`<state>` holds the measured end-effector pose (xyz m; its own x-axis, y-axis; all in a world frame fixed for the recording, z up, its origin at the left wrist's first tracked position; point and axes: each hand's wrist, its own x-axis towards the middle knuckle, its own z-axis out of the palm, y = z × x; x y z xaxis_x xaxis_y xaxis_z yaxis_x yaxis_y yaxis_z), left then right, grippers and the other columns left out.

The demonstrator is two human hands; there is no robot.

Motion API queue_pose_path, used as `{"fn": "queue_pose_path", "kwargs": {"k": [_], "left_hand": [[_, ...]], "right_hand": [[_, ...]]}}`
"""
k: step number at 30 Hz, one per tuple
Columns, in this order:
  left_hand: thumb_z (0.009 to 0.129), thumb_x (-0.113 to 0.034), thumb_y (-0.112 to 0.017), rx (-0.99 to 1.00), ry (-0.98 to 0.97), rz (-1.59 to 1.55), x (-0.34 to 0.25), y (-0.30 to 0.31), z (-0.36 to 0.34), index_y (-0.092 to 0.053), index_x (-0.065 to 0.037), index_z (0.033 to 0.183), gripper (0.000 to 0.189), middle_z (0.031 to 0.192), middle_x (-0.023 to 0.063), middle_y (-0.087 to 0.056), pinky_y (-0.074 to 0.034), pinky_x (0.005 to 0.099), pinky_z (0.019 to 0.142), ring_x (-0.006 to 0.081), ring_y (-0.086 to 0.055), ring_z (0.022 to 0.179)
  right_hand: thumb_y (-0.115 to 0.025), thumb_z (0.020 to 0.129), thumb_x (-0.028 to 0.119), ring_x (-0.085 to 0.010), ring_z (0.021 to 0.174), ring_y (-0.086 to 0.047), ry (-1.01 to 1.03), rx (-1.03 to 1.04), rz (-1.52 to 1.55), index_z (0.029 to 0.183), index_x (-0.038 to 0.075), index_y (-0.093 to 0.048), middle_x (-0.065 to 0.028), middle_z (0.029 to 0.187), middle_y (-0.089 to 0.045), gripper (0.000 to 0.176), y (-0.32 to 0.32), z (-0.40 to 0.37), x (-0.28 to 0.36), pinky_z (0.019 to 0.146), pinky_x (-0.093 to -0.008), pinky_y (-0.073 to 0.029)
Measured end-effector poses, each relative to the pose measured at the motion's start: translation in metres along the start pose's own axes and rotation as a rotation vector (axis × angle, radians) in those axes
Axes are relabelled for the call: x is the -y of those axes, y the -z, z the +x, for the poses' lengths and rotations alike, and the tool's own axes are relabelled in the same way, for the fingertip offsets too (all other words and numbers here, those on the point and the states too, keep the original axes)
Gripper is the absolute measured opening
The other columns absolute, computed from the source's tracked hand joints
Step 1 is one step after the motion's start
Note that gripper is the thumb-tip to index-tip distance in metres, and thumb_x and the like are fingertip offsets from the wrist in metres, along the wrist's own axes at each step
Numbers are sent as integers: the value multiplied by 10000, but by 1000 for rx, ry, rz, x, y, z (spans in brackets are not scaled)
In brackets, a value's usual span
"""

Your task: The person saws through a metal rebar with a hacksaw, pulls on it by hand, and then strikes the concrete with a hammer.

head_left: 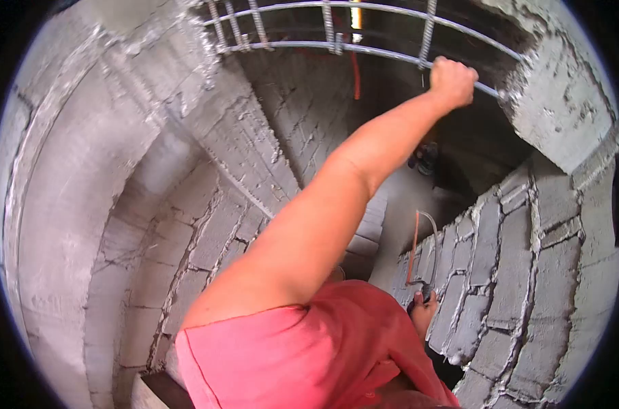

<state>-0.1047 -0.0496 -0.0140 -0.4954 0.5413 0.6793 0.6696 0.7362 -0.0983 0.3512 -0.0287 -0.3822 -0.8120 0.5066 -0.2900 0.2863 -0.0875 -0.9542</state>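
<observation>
My left arm stretches up and across the view, and my left hand (454, 83) is closed in a fist around a steel reinforcing bar (384, 52) at the top right. Thinner ribbed crossbars tie this curved bar to another one beyond it. Low on the right, my right hand (424, 312) is wrapped round the dark handle of a hacksaw (433, 228). The saw's grey bowed frame and straight orange blade (413, 249) point up, away from the hand. Some of the right hand's fingers are hidden.
Rough block walls (486, 273) with ridged mortar stand at right and lower left. Broken concrete (561, 102) borders the bars at right, and a plastered wall (64, 204) curves at left. An orange strip (356, 76) hangs behind the bars. A dark opening lies beneath them.
</observation>
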Motion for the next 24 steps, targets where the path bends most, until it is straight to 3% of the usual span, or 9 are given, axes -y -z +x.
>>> {"fn": "queue_pose_path", "kwargs": {"k": [4,9,10,11,13,16,19,21,24], "left_hand": [[760,-290,-710,-43,-83,-10,7,-2,-6,-754,-164,891,187,904,83,-771,-521,425,768,249,-752,837],[763,-317,-707,-45,-63,-10,5,-1,-8,-745,-140,916,238,893,72,-760,-507,432,798,254,-740,837],[766,-324,-703,-87,-78,-24,4,-2,-11,-744,-137,923,248,908,67,-750,-490,435,834,251,-725,858],[769,-331,-699,-128,-92,-38,5,1,-16,-743,-135,929,257,923,63,-740,-474,438,871,248,-710,879],[750,-315,-730,-60,-79,-99,9,12,-34,-725,-100,1029,353,1049,95,-701,-436,458,932,261,-648,1038],[703,-260,-797,-336,-257,-292,20,12,-61,-654,-50,1208,566,1281,165,-599,-422,513,1009,355,-493,1286],[750,-288,-769,-428,-311,-495,28,21,-100,-669,-62,1193,508,1247,178,-638,-436,510,1030,377,-549,1233],[821,-289,-730,16,-178,-878,41,29,-154,-698,-69,1142,391,1169,183,-682,-455,495,1025,357,-601,1195],[881,-251,-689,-88,-29,-962,89,28,-251,-742,-54,943,212,953,160,-734,-523,464,917,329,-702,985]], "right_hand": [[-685,966,155,-102,562,-461,199,-9,3,1382,14,-494,-9,780,-546,478,-15,-7,7,486,-281,-389],[-631,928,9,-127,709,-519,-30,-63,-91,1434,-2,-452,-53,928,-577,537,-16,-14,16,622,-275,-450],[-632,937,11,-157,800,-554,238,-109,-192,1425,-3,-459,-62,968,-587,519,-14,-8,-13,731,-295,-486],[-632,937,11,-157,800,-554,244,-107,-197,1425,-3,-459,-62,968,-587,519,-12,-8,-29,731,-295,-486],[-643,953,35,-194,832,-565,129,-106,-67,1401,-2,-478,-66,965,-600,479,-10,-13,-47,797,-324,-500],[-697,960,112,-192,835,-566,151,-62,-123,1397,-7,-487,-72,972,-612,499,-32,-34,-11,794,-326,-501],[-734,959,187,-162,813,-555,199,-45,-242,1389,-15,-500,-73,960,-613,530,-53,-27,-15,754,-293,-490],[-737,963,210,-148,769,-557,188,-55,-205,1386,-14,-508,-64,920,-613,531,-83,-31,4,714,-287,-486],[-732,970,227,-127,676,-555,136,-38,-97,1377,-10,-521,-43,834,-609,516,-134,-45,55,636,-286,-478]]}}
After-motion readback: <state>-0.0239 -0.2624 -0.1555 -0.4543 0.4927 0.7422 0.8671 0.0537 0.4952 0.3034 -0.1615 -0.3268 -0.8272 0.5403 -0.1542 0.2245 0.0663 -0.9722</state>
